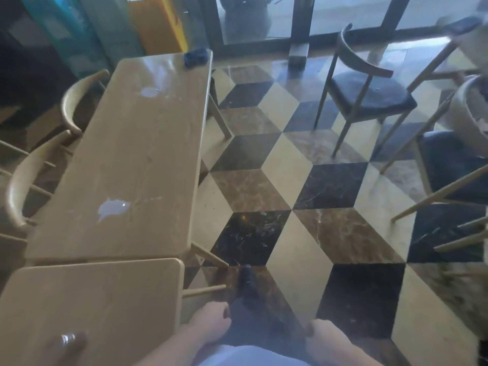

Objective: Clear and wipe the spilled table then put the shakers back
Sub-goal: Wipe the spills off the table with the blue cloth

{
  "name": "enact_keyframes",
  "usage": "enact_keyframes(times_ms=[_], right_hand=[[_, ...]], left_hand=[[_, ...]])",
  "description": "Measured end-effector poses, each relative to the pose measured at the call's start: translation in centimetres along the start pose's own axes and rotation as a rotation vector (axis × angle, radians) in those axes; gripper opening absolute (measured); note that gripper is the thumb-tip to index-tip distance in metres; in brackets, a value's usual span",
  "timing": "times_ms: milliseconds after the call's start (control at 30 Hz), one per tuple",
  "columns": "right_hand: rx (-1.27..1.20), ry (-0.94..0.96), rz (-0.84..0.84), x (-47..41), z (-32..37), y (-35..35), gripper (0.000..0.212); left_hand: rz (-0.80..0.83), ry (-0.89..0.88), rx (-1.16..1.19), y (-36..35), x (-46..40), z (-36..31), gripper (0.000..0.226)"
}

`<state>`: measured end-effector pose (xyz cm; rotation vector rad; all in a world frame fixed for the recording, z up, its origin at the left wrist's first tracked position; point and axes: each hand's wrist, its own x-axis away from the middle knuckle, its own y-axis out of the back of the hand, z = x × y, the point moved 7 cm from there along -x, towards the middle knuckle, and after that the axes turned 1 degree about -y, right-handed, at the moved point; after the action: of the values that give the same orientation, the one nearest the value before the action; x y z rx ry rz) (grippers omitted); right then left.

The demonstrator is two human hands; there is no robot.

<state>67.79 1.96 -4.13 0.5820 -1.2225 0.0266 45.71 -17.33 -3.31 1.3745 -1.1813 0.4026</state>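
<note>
Fingers of the left hand (211, 322) and the right hand (320, 336) hang loosely curled and hold nothing; both are low by the person's body, well apart from the long table (148, 159). Two pale spills (113, 207) lie there; a dark bundle (196, 56), perhaps the cloth, sits at the far corner. Reaching over for it risks a sleeve dragging through the wet; no shakers are visible.
</note>
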Motion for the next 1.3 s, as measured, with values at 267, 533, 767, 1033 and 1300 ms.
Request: enact_keyframes(times_ms=[267,533,767,1033,1300], right_hand=[[-0.229,-0.121,-0.116,-5.4,4.6,8.5,0.021],[-0.134,-0.083,-0.25,-8.9,10.5,17.7,0.009],[-0.187,-0.124,-0.278,-14.0,10.7,25.7,0.01],[-0.388,-0.135,-0.363,-21.5,12.8,41.4,0.009],[-0.245,-0.027,-0.393,-27.6,18.9,57.7,0.02]], left_hand=[[-0.04,0.021,0.14,7.6,-7.3,-0.9,0.018],[-0.032,0.003,0.164,15.7,-12.5,-0.5,0.017],[-0.141,0.089,0.227,22.2,-16.5,-1.6,0.014],[-0.19,0.084,0.184,29.9,-24.2,-10.7,0.016],[-0.361,0.024,0.125,42.4,-29.3,-20.0,0.009]])
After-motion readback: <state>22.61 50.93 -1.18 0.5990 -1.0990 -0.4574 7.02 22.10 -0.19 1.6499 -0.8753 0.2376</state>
